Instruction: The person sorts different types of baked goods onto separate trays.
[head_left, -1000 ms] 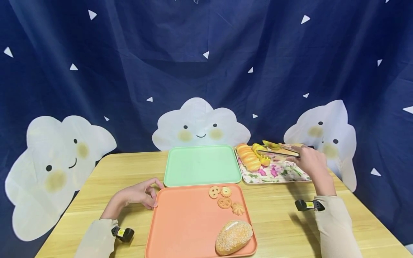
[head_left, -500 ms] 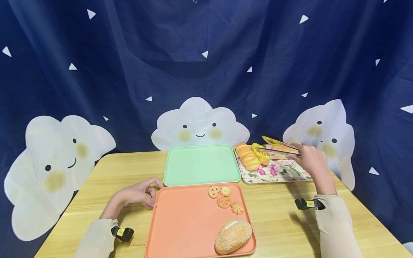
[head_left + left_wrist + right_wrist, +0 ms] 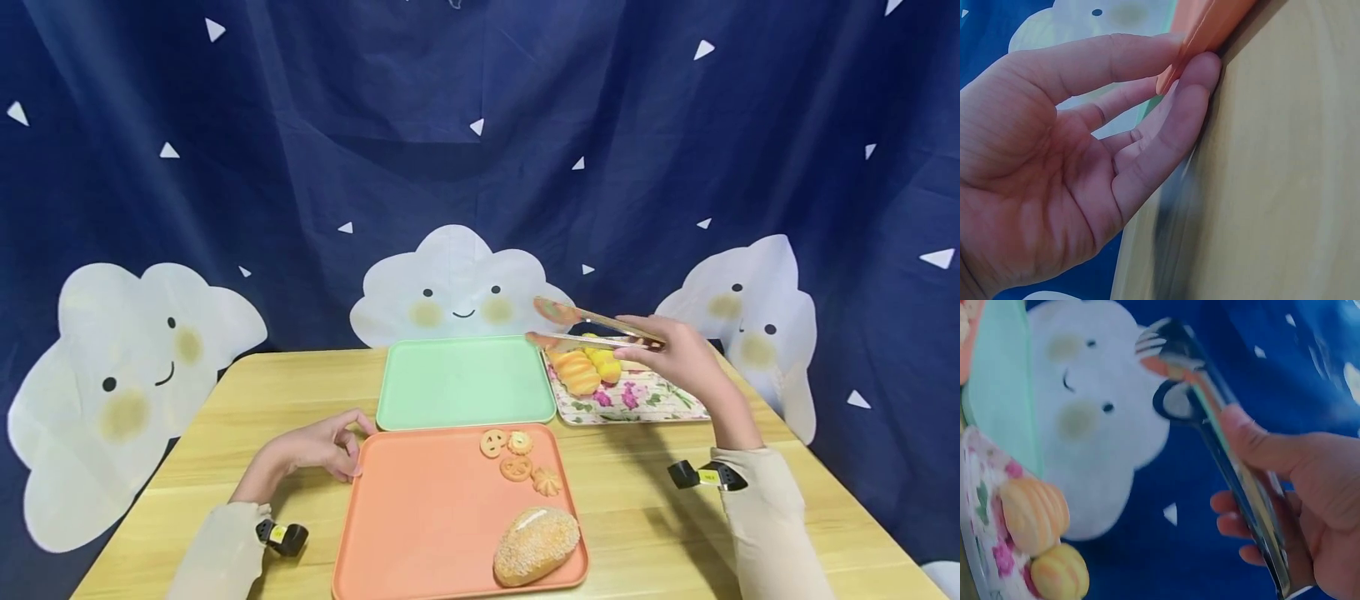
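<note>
My left hand pinches the left rim of the orange tray, thumb above and fingers below, as the left wrist view shows. My right hand grips metal tongs, held up over the floral tray with their tips pointing left. Nothing shows between the tong ends, which are parted. Beneath the tongs, a striped bread roll and a yellow twisted bread lie on the floral tray. A sesame-topped bread and several cookies sit along the orange tray's right side.
A pale green tray lies behind the orange tray, left of the floral one. The wooden table runs back to a dark blue curtain printed with clouds.
My right hand has lifted the tongs off the breads on the floral tray and carried them up and left. The left hand keeps its place at the orange tray's rim.
</note>
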The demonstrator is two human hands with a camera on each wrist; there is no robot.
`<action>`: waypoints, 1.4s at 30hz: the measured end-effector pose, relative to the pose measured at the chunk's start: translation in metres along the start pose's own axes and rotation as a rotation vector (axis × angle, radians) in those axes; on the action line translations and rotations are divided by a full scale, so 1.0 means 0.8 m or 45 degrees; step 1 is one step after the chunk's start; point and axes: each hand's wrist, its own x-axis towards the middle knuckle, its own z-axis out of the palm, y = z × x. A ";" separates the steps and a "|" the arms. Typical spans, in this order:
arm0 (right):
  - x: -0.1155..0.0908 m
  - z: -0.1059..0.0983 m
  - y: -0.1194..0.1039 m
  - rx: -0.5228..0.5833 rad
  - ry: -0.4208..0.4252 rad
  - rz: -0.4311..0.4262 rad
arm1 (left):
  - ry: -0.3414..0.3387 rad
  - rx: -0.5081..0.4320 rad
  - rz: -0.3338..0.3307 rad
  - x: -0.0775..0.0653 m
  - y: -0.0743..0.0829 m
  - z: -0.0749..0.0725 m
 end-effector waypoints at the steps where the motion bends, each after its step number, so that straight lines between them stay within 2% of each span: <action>1: 0.003 0.001 -0.006 0.020 -0.023 -0.029 | -0.001 0.008 -0.003 0.001 0.000 -0.001; 5: 0.013 0.007 -0.028 0.068 -0.161 -0.159 | 0.001 0.020 -0.012 0.003 0.001 -0.002; 11: 0.019 0.013 -0.052 0.048 -0.389 -0.378 | 0.000 0.030 -0.014 0.006 0.005 -0.002; 15: 0.021 0.011 -0.064 0.050 -0.494 -0.529 | -0.010 0.060 -0.005 0.012 0.011 -0.005; 18: 0.022 0.007 -0.071 0.094 -0.565 -0.587 | -0.012 0.105 -0.015 0.017 0.017 -0.010; 25: 0.022 0.000 -0.082 0.215 -0.789 -0.567 | -0.022 0.172 -0.067 0.023 0.025 -0.019; 34: 0.007 0.010 -0.080 0.368 -1.048 -0.505 | -0.039 0.150 -0.054 0.019 0.016 -0.019; 38: -0.002 0.015 -0.079 0.357 -1.133 -0.473 | -0.036 0.151 -0.047 0.019 0.014 -0.018; 42: -0.011 0.018 -0.079 0.249 -1.152 -0.472 | -0.026 0.153 -0.042 0.018 0.014 -0.014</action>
